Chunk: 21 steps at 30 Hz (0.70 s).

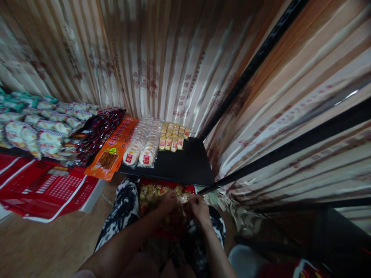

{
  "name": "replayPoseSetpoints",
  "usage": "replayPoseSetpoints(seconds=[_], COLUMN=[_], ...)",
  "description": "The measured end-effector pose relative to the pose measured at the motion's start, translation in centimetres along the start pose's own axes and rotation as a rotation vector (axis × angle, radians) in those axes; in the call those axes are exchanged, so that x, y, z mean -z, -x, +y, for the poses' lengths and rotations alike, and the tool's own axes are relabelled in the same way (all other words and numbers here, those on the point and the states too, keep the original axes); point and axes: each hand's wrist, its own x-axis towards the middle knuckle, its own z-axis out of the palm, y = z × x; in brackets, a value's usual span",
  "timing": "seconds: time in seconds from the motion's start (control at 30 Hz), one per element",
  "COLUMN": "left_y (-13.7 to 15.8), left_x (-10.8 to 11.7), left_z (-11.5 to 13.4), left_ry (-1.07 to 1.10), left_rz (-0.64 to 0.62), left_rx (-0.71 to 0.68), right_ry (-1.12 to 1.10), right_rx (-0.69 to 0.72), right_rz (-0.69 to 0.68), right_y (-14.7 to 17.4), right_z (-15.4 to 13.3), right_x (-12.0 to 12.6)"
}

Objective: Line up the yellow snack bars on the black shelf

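Note:
Both hands are over a red container (189, 188) between the knees, filled with small gold-wrapped snacks (150, 195). My left hand (169, 201) is closed above the snacks; what its fingers hold, if anything, is blurred. To its right, my right hand (199, 207) has its fingers pinched at the edge of a pale small wrapped snack (183, 199) lying between the two hands. On the black shelf (188, 164) ahead stand short rows of the same kind of gold-wrapped snacks (174, 137).
Left along the shelf lie clear packs of round white crackers (139, 144), an orange snack bag (111, 146), dark shiny packets (98, 131) and white packets (49, 131). A red printed bag (52, 189) hangs below. Black frame bars (261, 154) cross at right before a pleated curtain (174, 58).

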Motion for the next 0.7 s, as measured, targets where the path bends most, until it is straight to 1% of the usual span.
replayPoseSetpoints(seconds=[0.07,0.13,0.23,0.3,0.47,0.6,0.7], left_y=[0.4,1.0,2.1,2.8,4.2,4.9,5.3], left_x=[0.2,0.7,1.5,2.0,2.7,3.1,3.6], left_z=[0.8,1.7,3.4,4.5,6.5,6.8,6.9], left_ry=[0.016,0.041,0.082,0.105,0.156,0.209,0.315], left_rz=[0.07,0.104,0.095,0.078,0.048,0.068,0.024], left_rx=[0.002,0.001,-0.017,-0.039,-0.07,-0.023,0.017], right_ry=[-0.103,-0.229,-0.426,-0.493,-0.531,-0.521,-0.463], right_rx=[-0.047,-0.078,-0.107,-0.107,-0.072,-0.057,-0.036], right_rz=[-0.031,-0.057,-0.081,-0.096,-0.11,-0.128,-0.124], right_y=[0.2,0.5,1.1,1.4,1.3,0.6,0.4], right_z=[-0.2,-0.5,-1.3,-1.9,-3.3,-4.0,-4.4], right_x=[0.1,0.1,0.2,0.3,0.8,0.9,1.1])
